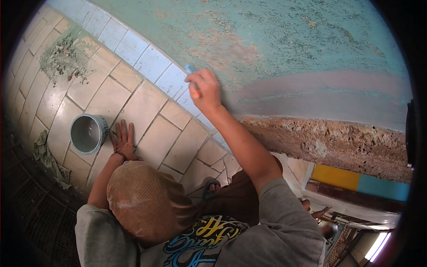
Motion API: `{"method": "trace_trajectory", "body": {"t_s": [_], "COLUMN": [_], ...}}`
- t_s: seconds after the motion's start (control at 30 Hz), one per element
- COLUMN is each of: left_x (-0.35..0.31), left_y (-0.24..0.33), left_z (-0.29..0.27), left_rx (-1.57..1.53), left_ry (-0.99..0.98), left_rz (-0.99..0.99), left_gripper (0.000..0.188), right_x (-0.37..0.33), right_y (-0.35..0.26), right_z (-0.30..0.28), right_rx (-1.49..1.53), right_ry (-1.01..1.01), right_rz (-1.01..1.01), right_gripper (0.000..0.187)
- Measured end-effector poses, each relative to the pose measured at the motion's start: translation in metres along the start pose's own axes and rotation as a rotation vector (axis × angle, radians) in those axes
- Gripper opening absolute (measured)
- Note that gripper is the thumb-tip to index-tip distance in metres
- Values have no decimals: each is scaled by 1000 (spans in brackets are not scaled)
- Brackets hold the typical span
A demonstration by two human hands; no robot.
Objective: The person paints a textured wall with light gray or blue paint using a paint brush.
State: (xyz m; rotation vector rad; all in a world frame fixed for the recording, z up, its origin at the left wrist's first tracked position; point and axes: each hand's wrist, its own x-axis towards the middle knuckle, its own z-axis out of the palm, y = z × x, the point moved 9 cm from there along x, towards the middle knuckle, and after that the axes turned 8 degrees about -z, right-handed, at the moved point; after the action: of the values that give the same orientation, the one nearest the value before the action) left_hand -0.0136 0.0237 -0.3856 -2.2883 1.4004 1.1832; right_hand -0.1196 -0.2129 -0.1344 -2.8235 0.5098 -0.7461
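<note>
At upper centre, the fingers of the right hand (206, 89) clamp a blurred blue-and-orange tool (189, 69), its middle hidden, its kind unclear; whether it meets the teal wall (284, 49) cannot be told. Left of centre, the left hand (124, 141) lies fingers apart on floor tiles (144, 104), just beside a grey bucket (104, 127).

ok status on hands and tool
Left hand spread on tiles beside bucket; right hand gripping blue-and-orange tool near wall; debris pile apart from both hands.

1 tube lamp (378, 247) glares at 4 o'clock, the right hand (206, 89) blurs slightly near 12 o'clock, and fisheye-bent edges darken, dimmest toward 8 o'clock.
</note>
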Motion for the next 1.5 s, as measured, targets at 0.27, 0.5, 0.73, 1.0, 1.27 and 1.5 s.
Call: {"method": "trace_trajectory", "body": {"t_s": [0.27, 0.5, 0.73, 1.0, 1.27, 1.5], "left_x": [-6, -8, 17, 70, 76, 86], "left_y": [2, 18, 108, 145, 47, 26], "left_z": [-6, -22, -200, -267, -232, -210], "left_rx": [7, 167, 346, -18, 56, 81], "left_ry": [8, -177, -160, 74, -143, -204], "left_rz": [3, -16, 391, 133, -158, -170], "left_gripper": [153, 152, 64, 48, 46, 48], "right_x": [-71, -98, -79, -107, -85, -70], "right_y": [-31, 1, -10, 0, -60, -48], "right_z": [-44, -54, -93, -93, -155, -226], "right_rx": [149, -38, -108, -192, -176, -293], "right_ry": [-40, -230, -101, -247, -58, -20], "right_rz": [5, 27, -39, -44, -137, -97], "right_gripper": [28, 34, 31, 30, 31, 26]}}
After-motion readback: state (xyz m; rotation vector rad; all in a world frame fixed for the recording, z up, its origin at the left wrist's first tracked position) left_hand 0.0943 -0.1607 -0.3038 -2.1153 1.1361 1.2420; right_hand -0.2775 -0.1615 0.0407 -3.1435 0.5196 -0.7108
